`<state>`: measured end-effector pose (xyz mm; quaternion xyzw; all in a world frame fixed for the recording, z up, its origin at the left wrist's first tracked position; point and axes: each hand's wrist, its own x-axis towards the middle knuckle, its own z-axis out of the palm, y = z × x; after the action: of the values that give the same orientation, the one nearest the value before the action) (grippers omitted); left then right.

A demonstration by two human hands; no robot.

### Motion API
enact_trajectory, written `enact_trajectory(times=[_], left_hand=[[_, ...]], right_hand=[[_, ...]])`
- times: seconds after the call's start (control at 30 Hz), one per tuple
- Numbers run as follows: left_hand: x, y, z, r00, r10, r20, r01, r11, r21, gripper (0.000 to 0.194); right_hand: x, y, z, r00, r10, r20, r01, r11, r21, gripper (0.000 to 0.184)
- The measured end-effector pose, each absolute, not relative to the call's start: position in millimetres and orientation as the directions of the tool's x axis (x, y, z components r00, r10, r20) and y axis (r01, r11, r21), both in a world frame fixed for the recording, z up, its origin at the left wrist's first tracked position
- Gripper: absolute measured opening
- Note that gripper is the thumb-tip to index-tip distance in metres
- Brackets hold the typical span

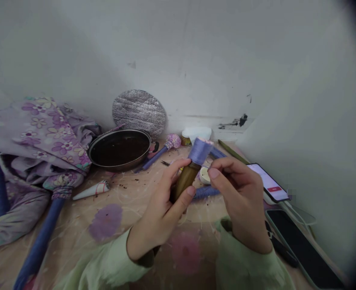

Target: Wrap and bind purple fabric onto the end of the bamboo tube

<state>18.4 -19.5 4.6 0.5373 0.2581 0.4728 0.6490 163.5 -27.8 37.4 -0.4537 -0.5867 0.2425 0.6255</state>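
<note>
My left hand [162,213] is wrapped round an olive-brown, rounded handle-like piece [185,177], held tilted with its top leaning right. Purple thread [199,151] is wound in a thick band about its upper end, and the rim there looks pinkish. Close to the right of that band, my right hand [243,197] is closed, thumb and forefinger pinched together. Whatever sits in the pinch is too small to make out. Behind and between the hands lie a small white roll [205,175] and a purple-wrapped stick [207,192], both partly hidden.
A dark pan [120,151] stands before a silver foil disc [138,112] against the wall. Leftward are floral cloth [45,129], a purple-wrapped stick [45,237] and a white cone [92,190]. A lit phone [268,183] and a dark phone [305,245] lie right.
</note>
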Motion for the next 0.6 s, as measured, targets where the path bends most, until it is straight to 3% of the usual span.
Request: enact_trajectory(times=[0.1,0.17,0.33,0.6], left_hand=[[20.9,-21.2,6.0,0.382,0.888,0.256,-0.254,-0.165,0.953,0.043],[21.1,-21.2,5.9,0.415,0.872,0.258,-0.273,-0.151,0.95,0.042],[19.0,-16.6,3.2,0.576,0.781,0.241,-0.435,0.043,0.9,0.043],[18.8,-12.8,8.8,0.724,0.631,0.279,-0.604,0.383,0.699,0.029]], right_hand=[[163.1,-26.4,37.4,0.221,0.835,0.505,0.203,0.467,-0.861,0.01],[163.5,-25.2,36.3,0.217,0.84,0.497,0.194,0.462,-0.865,0.008],[164.2,-24.8,35.0,0.197,0.848,0.491,0.163,0.466,-0.87,0.007],[165.8,-25.3,33.1,0.198,0.838,0.508,0.089,0.501,-0.861,0.006]])
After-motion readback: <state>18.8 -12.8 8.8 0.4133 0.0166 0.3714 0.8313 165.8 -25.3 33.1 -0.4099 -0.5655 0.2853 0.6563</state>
